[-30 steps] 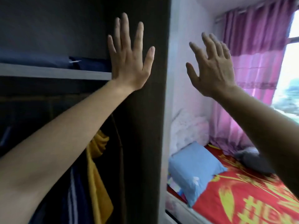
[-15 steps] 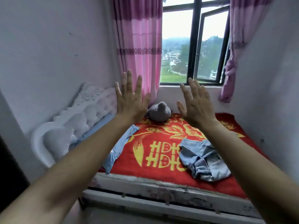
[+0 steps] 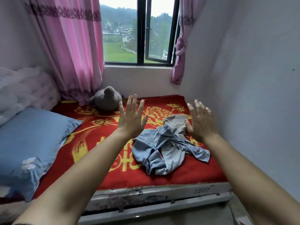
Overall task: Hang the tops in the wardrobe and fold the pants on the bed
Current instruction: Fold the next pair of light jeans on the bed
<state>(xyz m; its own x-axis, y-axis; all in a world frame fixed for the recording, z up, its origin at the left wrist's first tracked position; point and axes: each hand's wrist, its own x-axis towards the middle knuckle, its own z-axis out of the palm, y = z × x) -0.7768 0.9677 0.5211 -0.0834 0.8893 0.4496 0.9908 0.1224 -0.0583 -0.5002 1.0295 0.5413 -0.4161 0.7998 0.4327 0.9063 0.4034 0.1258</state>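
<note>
Crumpled light-blue denim pants lie in a heap on the red blanket with yellow patterns covering the bed, toward its right side. Both bare hands are raised above it, fingers spread and holding nothing: the left hand hovers left of the heap, and the right hand overlaps its far edge.

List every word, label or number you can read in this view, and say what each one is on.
"囍" (double happiness), large yellow characters woven into the red blanket, partly covered by the crumpled denim pants and the left forearm.
Dark marks on the white bed frame: too blurred to read.
Pale motif on the blue pillow: a pattern, not readable text.
Nothing else legible.
</note>
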